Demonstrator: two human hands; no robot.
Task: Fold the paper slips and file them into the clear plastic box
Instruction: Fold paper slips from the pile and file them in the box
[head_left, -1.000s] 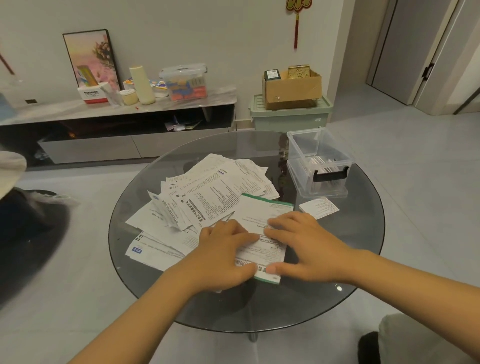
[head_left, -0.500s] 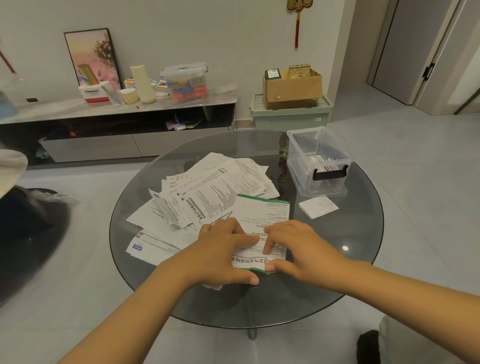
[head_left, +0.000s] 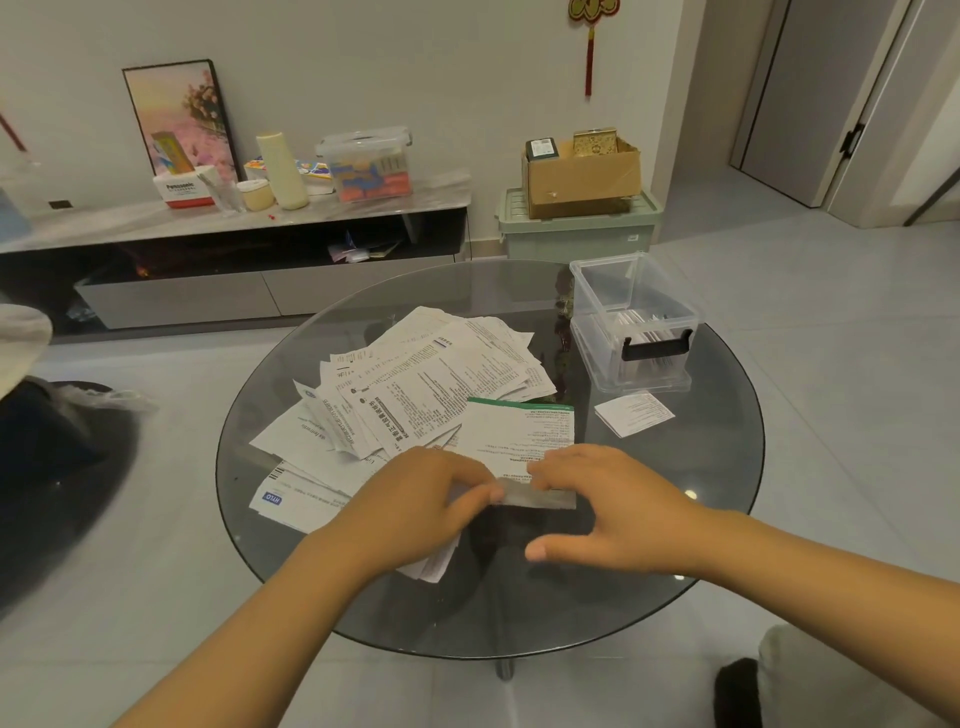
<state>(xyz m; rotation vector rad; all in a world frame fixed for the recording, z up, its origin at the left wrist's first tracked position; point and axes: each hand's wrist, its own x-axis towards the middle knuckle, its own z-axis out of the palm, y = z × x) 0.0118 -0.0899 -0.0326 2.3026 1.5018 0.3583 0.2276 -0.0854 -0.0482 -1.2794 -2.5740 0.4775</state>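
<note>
A green-edged paper slip (head_left: 524, 434) lies on the round glass table (head_left: 717, 467). Its near edge is lifted and curled over, showing a grey underside. My left hand (head_left: 421, 499) pinches that lifted edge at its left end. The fingers of my right hand (head_left: 597, 504) hold the same edge at its right, thumb spread out below. A heap of loose printed slips (head_left: 415, 384) spreads to the left and behind. The clear plastic box (head_left: 631, 322), lid off, stands at the table's right rear with several folded slips inside. One small folded slip (head_left: 634, 413) lies in front of the box.
Behind the table a low TV console (head_left: 234, 249) carries a picture frame, a lidded tub and small items. A cardboard box (head_left: 582, 176) sits on a green storage bin (head_left: 579, 228). A dark chair edge (head_left: 52, 441) is at the left, and a door at the far right.
Both hands slid back toward the slip's near edge, then lifted it and rolled it up and over toward the far edge. The camera shifted slightly.
</note>
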